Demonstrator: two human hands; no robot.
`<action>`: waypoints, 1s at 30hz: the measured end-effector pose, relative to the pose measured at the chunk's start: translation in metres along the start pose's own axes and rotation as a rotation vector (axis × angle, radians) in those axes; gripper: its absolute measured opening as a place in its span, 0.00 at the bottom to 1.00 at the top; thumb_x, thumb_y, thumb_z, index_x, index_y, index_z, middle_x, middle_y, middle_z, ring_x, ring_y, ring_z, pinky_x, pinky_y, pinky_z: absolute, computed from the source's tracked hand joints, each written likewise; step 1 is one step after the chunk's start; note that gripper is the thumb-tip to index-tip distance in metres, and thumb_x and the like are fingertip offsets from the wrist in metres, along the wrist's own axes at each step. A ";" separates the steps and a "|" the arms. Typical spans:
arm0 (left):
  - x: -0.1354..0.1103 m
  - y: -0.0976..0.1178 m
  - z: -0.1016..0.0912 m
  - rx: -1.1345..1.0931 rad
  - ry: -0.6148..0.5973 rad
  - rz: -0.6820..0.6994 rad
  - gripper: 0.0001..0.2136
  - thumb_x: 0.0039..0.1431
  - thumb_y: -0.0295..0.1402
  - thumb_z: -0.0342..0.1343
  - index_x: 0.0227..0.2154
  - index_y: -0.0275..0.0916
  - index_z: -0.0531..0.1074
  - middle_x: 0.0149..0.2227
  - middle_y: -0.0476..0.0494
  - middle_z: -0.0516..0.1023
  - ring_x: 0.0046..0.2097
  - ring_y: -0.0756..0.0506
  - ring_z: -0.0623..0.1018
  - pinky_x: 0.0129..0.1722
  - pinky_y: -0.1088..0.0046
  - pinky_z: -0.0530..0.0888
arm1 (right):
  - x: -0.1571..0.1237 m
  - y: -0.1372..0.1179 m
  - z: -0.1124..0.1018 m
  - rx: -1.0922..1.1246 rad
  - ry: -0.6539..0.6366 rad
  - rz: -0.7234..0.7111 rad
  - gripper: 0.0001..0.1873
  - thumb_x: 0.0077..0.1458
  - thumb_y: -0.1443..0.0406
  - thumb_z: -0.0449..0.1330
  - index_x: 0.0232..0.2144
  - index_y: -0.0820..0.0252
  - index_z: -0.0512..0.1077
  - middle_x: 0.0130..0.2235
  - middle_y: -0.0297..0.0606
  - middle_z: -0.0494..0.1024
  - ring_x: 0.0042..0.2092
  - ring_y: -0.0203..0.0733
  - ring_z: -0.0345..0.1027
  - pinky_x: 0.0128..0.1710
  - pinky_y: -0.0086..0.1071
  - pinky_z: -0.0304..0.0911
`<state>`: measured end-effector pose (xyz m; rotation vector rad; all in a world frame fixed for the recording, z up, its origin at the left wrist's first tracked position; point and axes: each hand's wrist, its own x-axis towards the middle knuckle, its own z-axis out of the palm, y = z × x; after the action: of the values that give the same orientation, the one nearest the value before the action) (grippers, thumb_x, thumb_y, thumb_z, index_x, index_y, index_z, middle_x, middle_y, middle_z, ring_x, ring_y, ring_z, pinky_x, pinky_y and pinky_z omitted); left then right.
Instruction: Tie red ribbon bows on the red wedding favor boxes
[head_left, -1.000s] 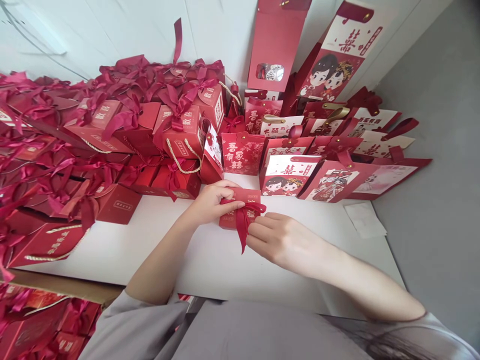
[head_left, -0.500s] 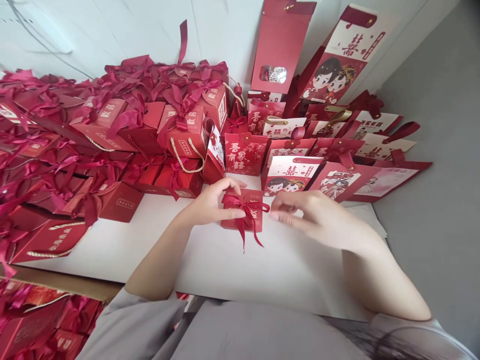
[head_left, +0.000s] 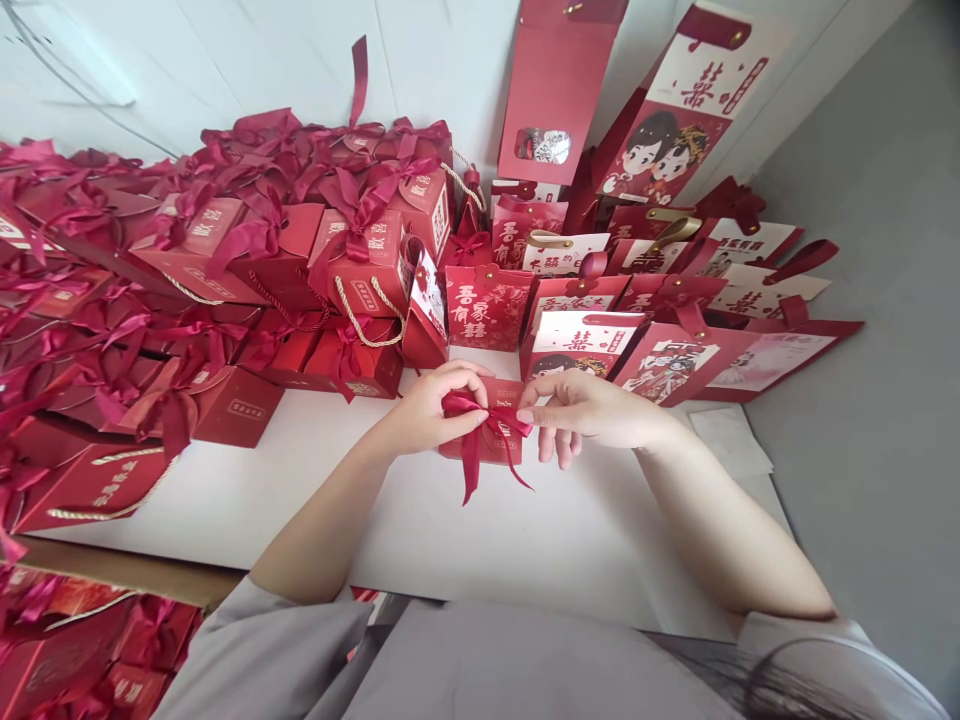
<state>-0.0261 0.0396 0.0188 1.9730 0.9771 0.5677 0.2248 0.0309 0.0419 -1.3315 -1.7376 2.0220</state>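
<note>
A small red gift box lies on the white table in front of me, with pale characters printed on its top. A dark red ribbon is tied in a bow across it, two tails hanging toward me. My left hand pinches the bow's left loop between thumb and fingers. On the other side, my right hand has thumb and forefinger closed on the right loop, its other fingers curled below. Part of the box is covered by the bow and my fingers.
Stacked red gift boxes with ribbons and rope handles fill the left. Upright printed gift bags stand behind the box and to the right. A white sheet lies near the grey wall. More boxes sit in a carton at lower left.
My right hand has moved left to the bow and taken hold of its right loop. My left fingers have closed on the left loop. The ribbon's left tail has swung leftward.
</note>
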 end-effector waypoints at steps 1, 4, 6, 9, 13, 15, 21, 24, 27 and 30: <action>0.000 0.000 0.000 -0.001 0.002 0.004 0.02 0.58 0.31 0.58 0.33 0.39 0.72 0.52 0.41 0.74 0.56 0.41 0.75 0.56 0.64 0.71 | 0.001 0.000 -0.001 0.006 -0.043 0.004 0.21 0.56 0.46 0.65 0.36 0.58 0.72 0.25 0.36 0.82 0.19 0.35 0.72 0.21 0.27 0.63; 0.001 -0.002 0.001 -0.010 0.001 0.013 0.02 0.58 0.31 0.58 0.33 0.39 0.72 0.53 0.40 0.73 0.55 0.41 0.75 0.56 0.63 0.71 | 0.004 0.001 -0.003 -0.004 -0.178 -0.017 0.22 0.56 0.46 0.64 0.34 0.59 0.73 0.25 0.35 0.81 0.20 0.34 0.71 0.22 0.27 0.64; 0.001 -0.003 0.002 -0.015 -0.006 0.015 0.02 0.57 0.30 0.58 0.33 0.39 0.72 0.53 0.40 0.73 0.55 0.41 0.75 0.56 0.63 0.71 | 0.007 0.004 -0.003 -0.011 -0.147 -0.075 0.22 0.56 0.46 0.64 0.30 0.59 0.71 0.26 0.35 0.80 0.22 0.34 0.71 0.23 0.28 0.65; 0.001 -0.004 0.003 -0.028 -0.027 0.024 0.01 0.56 0.29 0.58 0.32 0.39 0.72 0.54 0.40 0.73 0.57 0.40 0.74 0.56 0.63 0.70 | 0.012 0.008 0.001 -0.104 0.102 -0.255 0.21 0.58 0.48 0.63 0.28 0.58 0.69 0.24 0.30 0.73 0.24 0.33 0.66 0.25 0.28 0.62; 0.001 -0.004 0.003 -0.050 -0.048 0.035 0.02 0.57 0.28 0.57 0.33 0.39 0.73 0.54 0.40 0.73 0.58 0.40 0.74 0.58 0.63 0.69 | 0.018 0.011 0.008 -0.359 0.382 -0.491 0.16 0.64 0.54 0.60 0.29 0.58 0.70 0.26 0.29 0.71 0.29 0.34 0.62 0.30 0.30 0.57; 0.001 -0.004 0.001 -0.050 -0.049 0.036 0.03 0.59 0.28 0.55 0.34 0.39 0.73 0.54 0.40 0.73 0.58 0.41 0.74 0.58 0.63 0.69 | 0.019 0.012 0.010 -0.408 0.435 -0.530 0.14 0.65 0.56 0.58 0.31 0.58 0.71 0.30 0.31 0.73 0.31 0.35 0.63 0.33 0.30 0.57; 0.000 -0.006 -0.004 -0.055 0.012 0.064 0.04 0.60 0.31 0.58 0.33 0.39 0.69 0.54 0.39 0.74 0.59 0.40 0.73 0.59 0.61 0.68 | 0.018 0.012 0.008 -0.363 0.425 -0.499 0.18 0.65 0.51 0.57 0.30 0.58 0.69 0.28 0.31 0.70 0.30 0.36 0.61 0.31 0.30 0.56; -0.001 -0.008 -0.008 -0.083 0.019 0.059 0.10 0.60 0.35 0.61 0.27 0.39 0.68 0.55 0.39 0.74 0.57 0.40 0.74 0.60 0.60 0.67 | 0.016 0.012 0.006 -0.302 0.352 -0.462 0.19 0.64 0.50 0.57 0.30 0.57 0.67 0.26 0.30 0.71 0.28 0.35 0.64 0.30 0.29 0.58; -0.001 -0.010 -0.012 -0.194 0.007 0.011 0.16 0.61 0.38 0.60 0.21 0.37 0.66 0.54 0.40 0.75 0.54 0.41 0.77 0.57 0.62 0.71 | 0.014 0.013 0.005 -0.206 0.278 -0.403 0.19 0.64 0.49 0.57 0.31 0.57 0.66 0.25 0.31 0.74 0.25 0.35 0.67 0.27 0.29 0.61; 0.000 -0.013 -0.013 -0.258 -0.020 -0.064 0.19 0.62 0.42 0.59 0.19 0.36 0.70 0.53 0.40 0.75 0.48 0.42 0.79 0.50 0.65 0.74 | 0.015 0.015 0.005 -0.171 0.243 -0.384 0.19 0.64 0.49 0.58 0.31 0.57 0.66 0.26 0.32 0.75 0.23 0.35 0.67 0.25 0.29 0.62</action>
<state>-0.0409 0.0500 0.0155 1.7096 0.9036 0.6056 0.2179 0.0321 0.0212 -1.1223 -1.9069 1.4736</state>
